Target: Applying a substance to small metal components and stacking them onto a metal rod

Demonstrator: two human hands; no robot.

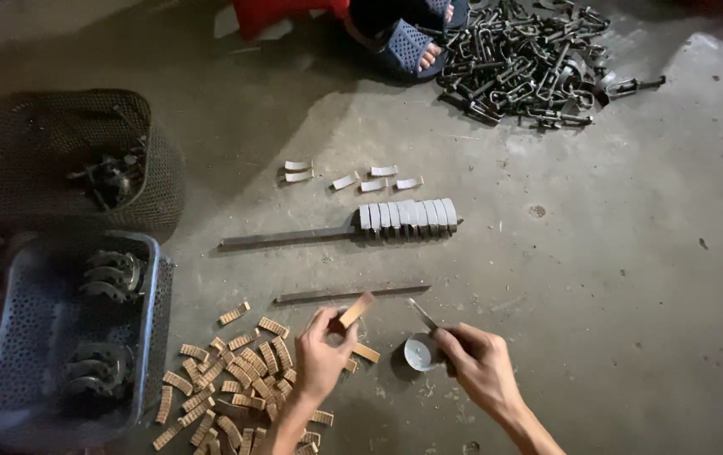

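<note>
Low over the floor, left hand (321,354) pinches a tan strip (353,311), right hand (479,362) grips a thin brush (423,315)

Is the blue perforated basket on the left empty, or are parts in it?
Not empty. The blue basket holds dark curved metal parts at its far and near ends, with bare floor between.

Baskets (66,337) left; pads (227,379) beside; metal pile (530,59) far right.
</note>
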